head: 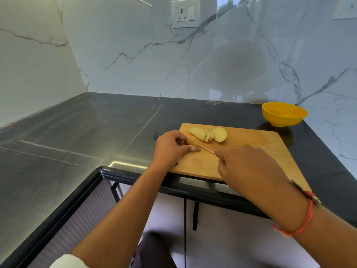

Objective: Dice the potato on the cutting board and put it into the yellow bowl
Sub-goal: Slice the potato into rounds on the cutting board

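Left hand (170, 148) pinches potato stub (193, 143): small, firm, probably slick; I'd hold skin side, fingertips tucked. Right hand (246, 167) wrapped round knife (206, 150), blade touching stub.

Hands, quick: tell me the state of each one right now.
Left hand: closed, holding the potato end piece on the cutting board.
Right hand: closed, holding the knife, its blade at that piece.
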A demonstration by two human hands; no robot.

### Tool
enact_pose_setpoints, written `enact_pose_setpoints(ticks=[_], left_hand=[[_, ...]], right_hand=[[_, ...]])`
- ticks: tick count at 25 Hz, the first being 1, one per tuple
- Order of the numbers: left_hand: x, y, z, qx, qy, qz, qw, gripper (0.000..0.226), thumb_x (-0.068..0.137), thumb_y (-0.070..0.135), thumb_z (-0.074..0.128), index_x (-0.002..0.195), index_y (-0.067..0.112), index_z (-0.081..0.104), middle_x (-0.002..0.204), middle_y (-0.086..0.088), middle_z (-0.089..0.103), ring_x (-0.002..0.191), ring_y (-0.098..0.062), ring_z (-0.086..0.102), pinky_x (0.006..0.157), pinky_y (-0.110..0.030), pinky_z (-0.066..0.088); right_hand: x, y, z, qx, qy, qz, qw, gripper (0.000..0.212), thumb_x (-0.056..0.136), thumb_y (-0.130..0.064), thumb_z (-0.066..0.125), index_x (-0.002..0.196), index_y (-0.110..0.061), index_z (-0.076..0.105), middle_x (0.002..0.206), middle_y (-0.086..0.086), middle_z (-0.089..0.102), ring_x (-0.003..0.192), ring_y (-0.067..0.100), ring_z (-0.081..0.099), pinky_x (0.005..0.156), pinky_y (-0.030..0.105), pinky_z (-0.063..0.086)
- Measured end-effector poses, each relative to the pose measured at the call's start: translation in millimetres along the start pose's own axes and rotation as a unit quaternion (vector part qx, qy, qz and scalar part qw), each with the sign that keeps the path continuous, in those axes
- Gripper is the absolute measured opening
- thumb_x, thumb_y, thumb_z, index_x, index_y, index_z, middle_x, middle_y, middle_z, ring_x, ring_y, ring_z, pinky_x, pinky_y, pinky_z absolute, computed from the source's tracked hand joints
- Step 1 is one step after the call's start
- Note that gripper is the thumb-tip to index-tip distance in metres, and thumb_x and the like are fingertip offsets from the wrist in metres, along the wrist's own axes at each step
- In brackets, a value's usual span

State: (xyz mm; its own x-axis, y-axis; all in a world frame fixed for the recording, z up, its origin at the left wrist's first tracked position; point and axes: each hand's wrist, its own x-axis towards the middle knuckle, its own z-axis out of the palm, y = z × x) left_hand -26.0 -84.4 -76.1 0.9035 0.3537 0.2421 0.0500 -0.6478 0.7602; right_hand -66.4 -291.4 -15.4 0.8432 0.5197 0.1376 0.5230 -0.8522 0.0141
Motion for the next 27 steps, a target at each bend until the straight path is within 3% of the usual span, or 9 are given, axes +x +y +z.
enact_pose_setpoints(ticks=[3,5,9,13,19,23,27], left_hand=[[0,-1,1,-0.011,0.006,-0.002,1.000,0.043,0.065,0.042,0.088,0.099,0.025,0.069,0.094,0.012,0.067,0.091,-0.004,0.062,0.077,-0.021,0.053],[0,-1,0,-0.016,0.007,-0.004,1.000,0.040,0.065,0.041,0.088,0.097,0.026,0.069,0.093,0.012,0.067,0.089,-0.004,0.062,0.078,-0.022,0.053],[-4,2,-2,-0.031,0.002,-0.009,0.999,0.030,0.067,0.037,0.088,0.085,0.032,0.065,0.088,0.014,0.065,0.087,-0.004,0.062,0.062,-0.018,0.053],[-7,4,-4,-0.041,0.001,-0.008,0.999,0.028,0.068,0.035,0.088,0.079,0.035,0.063,0.087,0.012,0.066,0.086,-0.006,0.062,0.064,-0.027,0.058],[-9,9,-7,-0.055,-0.006,-0.018,0.998,0.025,0.070,0.033,0.087,0.073,0.037,0.063,0.084,0.012,0.067,0.082,-0.007,0.063,0.058,-0.032,0.059],[-8,8,-7,-0.054,-0.007,-0.017,0.998,0.024,0.070,0.032,0.087,0.071,0.037,0.063,0.080,0.015,0.065,0.080,-0.004,0.062,0.065,-0.034,0.059],[-5,2,-4,-0.048,-0.003,-0.004,0.999,0.018,0.072,0.028,0.086,0.081,0.029,0.070,0.081,0.014,0.065,0.086,-0.005,0.064,0.077,-0.029,0.057]], right_hand=[[12,-10,4,0.034,0.059,0.003,0.998,0.025,0.100,-0.032,0.039,0.111,-0.029,0.061,0.078,-0.008,0.054,0.071,0.011,0.055,0.068,0.028,0.052],[27,-17,13,0.042,0.060,0.019,0.997,0.028,0.100,-0.031,0.039,0.116,-0.027,0.061,0.082,-0.004,0.059,0.072,0.012,0.057,0.066,0.028,0.051],[49,-29,28,0.029,0.037,0.057,0.997,0.026,0.101,-0.029,0.041,0.115,-0.023,0.062,0.093,0.001,0.063,0.082,0.017,0.061,0.072,0.032,0.054],[59,-33,29,0.017,0.004,0.075,0.997,0.024,0.101,-0.027,0.046,0.118,-0.019,0.062,0.099,0.004,0.064,0.088,0.019,0.063,0.076,0.031,0.054],[57,-37,33,0.030,0.039,0.075,0.996,0.025,0.101,-0.027,0.046,0.113,-0.018,0.065,0.082,0.000,0.055,0.076,0.015,0.058,0.069,0.029,0.051],[65,-41,30,0.031,-0.021,0.093,0.995,0.024,0.100,-0.025,0.050,0.118,-0.016,0.063,0.098,0.005,0.063,0.089,0.020,0.062,0.078,0.032,0.054],[69,-45,25,0.030,-0.042,0.104,0.993,0.025,0.100,-0.023,0.052,0.120,-0.011,0.061,0.100,0.008,0.062,0.091,0.022,0.061,0.076,0.031,0.050]])
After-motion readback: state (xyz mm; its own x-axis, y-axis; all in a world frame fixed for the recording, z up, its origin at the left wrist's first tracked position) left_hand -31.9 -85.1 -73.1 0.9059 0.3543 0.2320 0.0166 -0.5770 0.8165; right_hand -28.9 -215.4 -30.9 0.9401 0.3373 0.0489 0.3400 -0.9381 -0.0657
